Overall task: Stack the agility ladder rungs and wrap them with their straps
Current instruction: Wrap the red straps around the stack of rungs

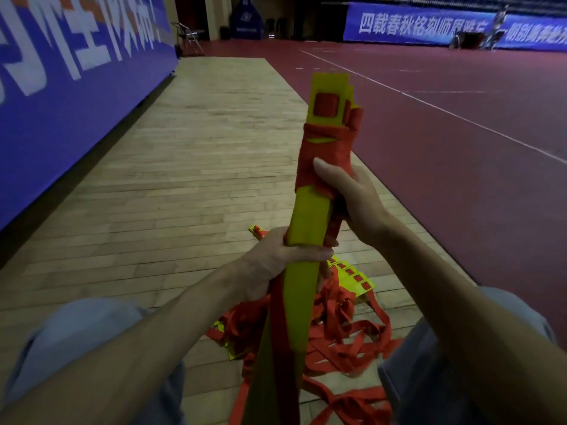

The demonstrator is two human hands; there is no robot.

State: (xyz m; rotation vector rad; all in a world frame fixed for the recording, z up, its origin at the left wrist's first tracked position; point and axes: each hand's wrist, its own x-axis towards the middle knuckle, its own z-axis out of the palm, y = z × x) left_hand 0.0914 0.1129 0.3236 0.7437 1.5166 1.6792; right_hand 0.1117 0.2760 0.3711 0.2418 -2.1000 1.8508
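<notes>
A stack of yellow ladder rungs stands nearly upright in front of me, its top end pointing away. Red strap is wound several times round the upper part of the stack. My left hand grips the stack round its middle, thumb laid across the front. Higher up, my right hand holds the stack at the lower edge of the red winding, thumb pressed on the strap. A length of red strap runs down along the left side of the stack below my left hand.
A tangle of loose red straps and several yellow rungs lies on the wooden floor between my knees. A blue banner wall runs along the left. Red court flooring lies to the right, a folding chair stands far back.
</notes>
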